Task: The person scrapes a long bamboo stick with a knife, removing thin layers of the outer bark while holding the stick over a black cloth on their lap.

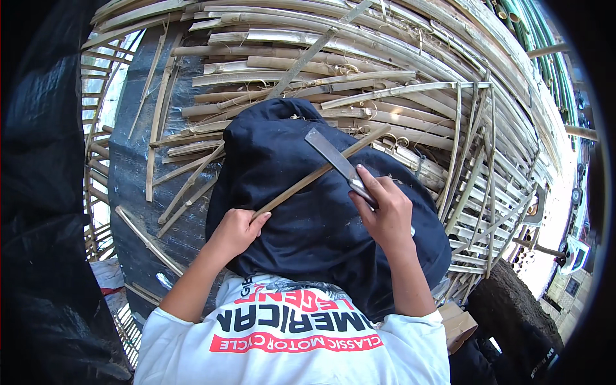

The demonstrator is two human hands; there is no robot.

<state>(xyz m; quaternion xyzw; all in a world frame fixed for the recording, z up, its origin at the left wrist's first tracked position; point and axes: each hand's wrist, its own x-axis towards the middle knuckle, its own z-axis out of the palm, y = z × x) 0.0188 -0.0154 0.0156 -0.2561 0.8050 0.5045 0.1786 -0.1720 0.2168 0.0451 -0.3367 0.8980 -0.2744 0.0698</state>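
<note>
My left hand [236, 235] is closed round the lower end of a thin bamboo strip [292, 190], which slants up and to the right above my lap. In my right hand [384, 208] is a knife [333, 156] with a broad, blunt-ended grey blade; my forefinger stretches along its base. The blade crosses over the strip near the strip's upper half, pointing up and left. Whether the blade touches the strip I cannot tell. Beneath both lies a dark navy cloth [276, 151] draped over my legs.
Split bamboo lengths [269, 61] lie piled ahead, with several loose slats [151, 240] on a dark sheet [131, 154] at left. A bamboo frame [475, 128] stands at right. Black sheeting [45, 192] hangs far left. A brown box [457, 326] sits by my right elbow.
</note>
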